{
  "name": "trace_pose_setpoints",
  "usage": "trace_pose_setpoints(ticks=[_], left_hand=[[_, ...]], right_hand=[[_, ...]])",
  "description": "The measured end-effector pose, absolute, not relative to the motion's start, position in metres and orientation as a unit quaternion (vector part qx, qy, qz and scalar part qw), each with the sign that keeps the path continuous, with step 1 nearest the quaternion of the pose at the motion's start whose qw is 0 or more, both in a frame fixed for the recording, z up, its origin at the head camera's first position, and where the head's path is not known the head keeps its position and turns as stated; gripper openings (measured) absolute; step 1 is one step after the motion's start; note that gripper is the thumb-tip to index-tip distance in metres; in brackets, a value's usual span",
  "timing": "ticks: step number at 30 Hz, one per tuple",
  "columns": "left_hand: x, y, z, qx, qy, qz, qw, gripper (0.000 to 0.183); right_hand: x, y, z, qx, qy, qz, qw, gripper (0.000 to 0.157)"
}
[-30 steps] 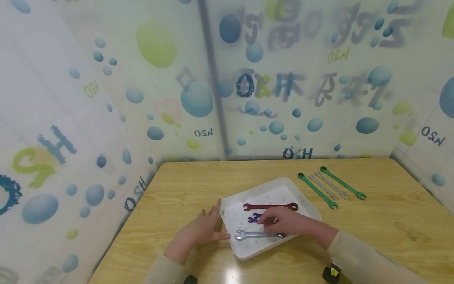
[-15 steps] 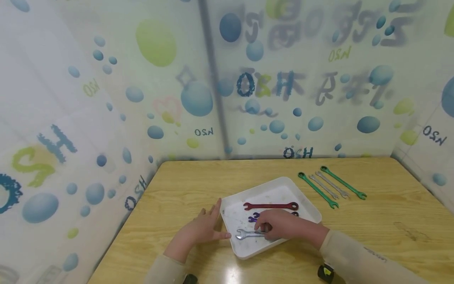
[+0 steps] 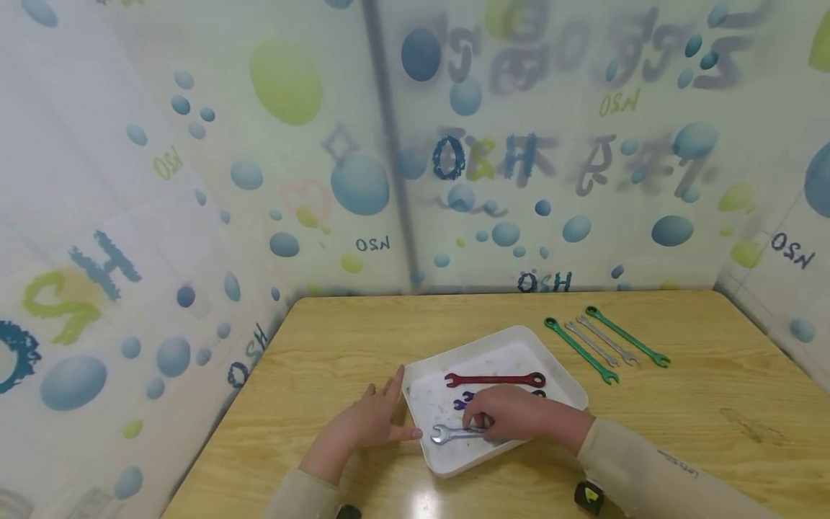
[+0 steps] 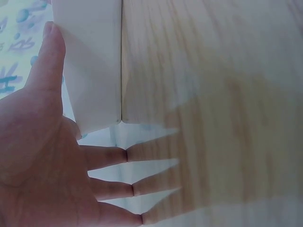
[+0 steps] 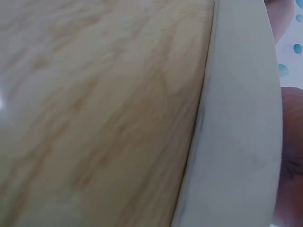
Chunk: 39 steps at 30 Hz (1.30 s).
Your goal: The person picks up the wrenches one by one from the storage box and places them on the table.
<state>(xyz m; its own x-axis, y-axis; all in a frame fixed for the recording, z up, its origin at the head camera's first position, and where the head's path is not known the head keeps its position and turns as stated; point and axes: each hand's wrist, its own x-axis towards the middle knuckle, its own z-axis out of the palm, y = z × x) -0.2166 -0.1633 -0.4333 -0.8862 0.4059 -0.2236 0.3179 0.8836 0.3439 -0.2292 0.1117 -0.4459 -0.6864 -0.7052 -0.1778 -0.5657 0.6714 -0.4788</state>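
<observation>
A white tray (image 3: 512,336) holds several wrenches. My right hand (image 3: 515,414) reaches into it with curled fingers and grips the silver wrench (image 3: 444,434) by its shaft; the open-ended jaw sticks out to the left and the far end is hidden under my palm. Just behind lie small purple wrenches (image 3: 462,404), partly covered by the same hand. Farther back in the tray is a red combination wrench (image 3: 496,379). My left hand (image 3: 366,418), fingers spread, rests against the tray's left side; in the left wrist view the hand (image 4: 42,161) stands beside the tray wall (image 4: 94,61).
On the wooden table (image 3: 350,331), right of the tray, two green wrenches (image 3: 583,351) (image 3: 627,336) lie slanted, with two smaller silver wrenches (image 3: 591,342) (image 3: 608,339) between them. A bubble-printed curtain (image 3: 506,231) rises behind the table's back edge.
My right hand has moved from above the purple wrenches toward the near side of the tray and closed its fingers over the silver wrench. The left hand has stayed in place.
</observation>
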Motion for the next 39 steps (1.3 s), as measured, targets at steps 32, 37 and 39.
trace_pose_setpoints(ticks=[32,37,39], left_hand=[[-0.217,-0.163,-0.436,0.185,0.96,0.153,0.147,0.116],[-0.216,-0.163,-0.434,0.186,0.959,0.156,0.144,0.116],[-0.215,-0.162,-0.433,0.186,0.959,0.159,0.144,0.115]], right_hand=[[-0.229,0.117,-0.439,-0.339,0.884,-0.245,0.206,0.024],[-0.23,0.122,-0.431,-0.324,0.893,-0.251,0.189,0.024],[-0.231,0.124,-0.427,-0.319,0.896,-0.254,0.176,0.023]])
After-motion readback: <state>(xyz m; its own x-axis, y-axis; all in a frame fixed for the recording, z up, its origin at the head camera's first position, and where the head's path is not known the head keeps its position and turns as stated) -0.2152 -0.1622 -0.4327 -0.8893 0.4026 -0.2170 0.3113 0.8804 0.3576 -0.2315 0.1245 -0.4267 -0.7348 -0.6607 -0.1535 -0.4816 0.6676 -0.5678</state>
